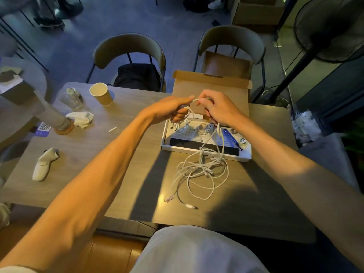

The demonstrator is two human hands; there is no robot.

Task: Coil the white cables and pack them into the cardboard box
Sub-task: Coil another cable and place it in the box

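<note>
White cable [190, 112] clenched in fingers [178, 116] of left hand [169, 109], right hand [219, 109] above cardboard box [226, 89]; tangle [201, 172] nearer, cup [102, 94] left.

A wood-grain desk [122, 154] carries everything. On its far right part sits an open cardboard box [183, 149], lid raised. Just in front of it a loose tangle of white cables [201, 168] lies on the desk top. Towards the far left stand a paper cup [101, 94] and a clear glass [71, 98], with a crumpled white tissue [80, 118] near them. A round coaster [65, 129] and a QR-code card [43, 128] lie at the left edge, and a white controller [44, 164] lies nearer.
</note>
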